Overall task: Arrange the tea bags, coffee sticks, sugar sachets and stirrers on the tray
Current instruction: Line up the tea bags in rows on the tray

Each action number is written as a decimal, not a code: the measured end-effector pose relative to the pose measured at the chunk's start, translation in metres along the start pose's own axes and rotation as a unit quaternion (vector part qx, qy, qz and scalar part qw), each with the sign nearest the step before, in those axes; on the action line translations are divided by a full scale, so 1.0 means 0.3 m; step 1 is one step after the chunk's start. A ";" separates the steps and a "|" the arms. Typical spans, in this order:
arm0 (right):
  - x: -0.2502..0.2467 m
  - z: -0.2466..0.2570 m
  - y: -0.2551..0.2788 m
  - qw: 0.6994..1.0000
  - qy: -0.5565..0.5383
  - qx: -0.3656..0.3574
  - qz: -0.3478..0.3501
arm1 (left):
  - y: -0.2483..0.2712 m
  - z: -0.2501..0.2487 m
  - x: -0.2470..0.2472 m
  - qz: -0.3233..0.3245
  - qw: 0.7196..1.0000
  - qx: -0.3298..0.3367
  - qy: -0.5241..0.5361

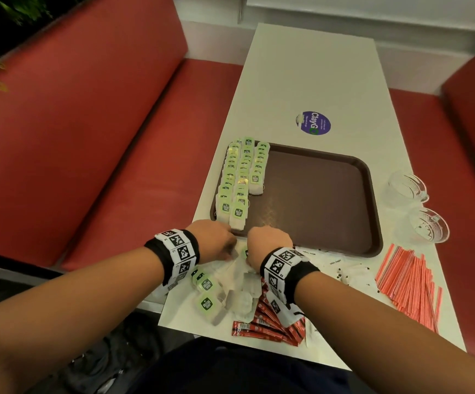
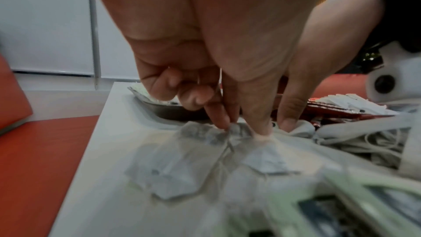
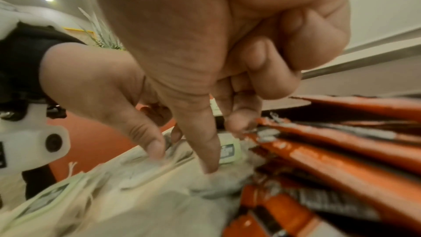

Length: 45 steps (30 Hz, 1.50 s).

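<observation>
Nearest, under and behind the right wrist: red coffee sticks point(image 1: 267, 327) fanned in a loose heap on the table point(image 1: 313, 81), untouched so far by the look of it.

Between the two wrists: loose pile of tea bags point(image 1: 225, 294), green tags up, strings tangled. Both hands are down in its far edge, just short of the tray point(image 1: 315, 194).

Left hand point(image 1: 216, 241): thumb and forefinger pinch the top corner of one tea bag point(image 2: 202, 132); the other fingers are curled away. Likely lifting it by the corner to free it from the tangle.

Right hand point(image 1: 269, 240): forefinger and thumb point down onto the pile, remaining fingers curled in. Whether it actually grips a bag, cannot tell; probably pinning neighbours while the left pulls.

Right of the right hand: white sugar sachets point(image 1: 341, 268) scattered, then red stirrers point(image 1: 409, 282) in a sheaf beyond.

Just ahead of the left hand: three overlapping rows of tea bags point(image 1: 240, 180) along the tray's left side, third row shorter. Rest of the tray is bare, presumably kept for the other items.
</observation>
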State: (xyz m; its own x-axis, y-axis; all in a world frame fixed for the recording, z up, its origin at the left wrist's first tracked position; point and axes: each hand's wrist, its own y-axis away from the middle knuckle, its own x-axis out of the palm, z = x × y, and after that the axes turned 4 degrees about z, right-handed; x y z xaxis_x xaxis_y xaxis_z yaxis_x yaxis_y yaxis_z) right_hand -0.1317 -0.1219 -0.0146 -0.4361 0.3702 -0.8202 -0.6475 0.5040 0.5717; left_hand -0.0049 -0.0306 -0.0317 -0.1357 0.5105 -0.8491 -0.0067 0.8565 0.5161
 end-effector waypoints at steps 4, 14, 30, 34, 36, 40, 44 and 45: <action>0.006 0.009 0.000 1.000 0.000 -0.028 0.015 | -0.007 0.000 0.015 0.004 1.000 0.013 0.021; -0.020 -0.027 -0.018 0.993 -0.058 -0.088 0.058 | 0.023 0.055 -0.028 -0.068 0.985 0.030 0.157; -0.116 -0.127 -0.017 0.938 -0.235 -0.222 -0.124 | -0.029 0.094 -0.179 -0.163 0.942 -0.034 0.291; -0.107 -0.137 -0.047 0.928 -0.218 -0.232 -0.196 | -0.043 0.072 -0.202 -0.149 0.936 -0.003 0.318; -0.105 -0.154 -0.060 0.919 -0.261 -0.211 -0.207 | -0.049 0.070 -0.215 -0.179 0.936 -0.001 0.302; -0.096 -0.199 -0.075 0.911 -0.307 -0.166 -0.219 | -0.065 0.056 -0.243 -0.304 0.893 0.007 0.332; -0.098 -0.236 -0.081 0.892 -0.376 -0.141 -0.209 | -0.080 0.018 -0.270 -0.289 0.914 0.033 0.282; -0.100 -0.243 -0.083 0.886 -0.388 -0.141 -0.210 | -0.087 0.013 -0.275 -0.289 0.920 0.035 0.262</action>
State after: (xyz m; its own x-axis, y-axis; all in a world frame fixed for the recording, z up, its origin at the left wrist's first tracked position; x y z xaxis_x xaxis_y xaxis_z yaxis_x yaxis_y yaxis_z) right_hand -0.1481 -0.2025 -0.0057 0.3700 0.6769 -0.6363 -0.8292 0.5494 0.1023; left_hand 0.0105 -0.0947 0.0245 -0.5886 -0.1233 -0.7990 -0.1663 0.9856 -0.0295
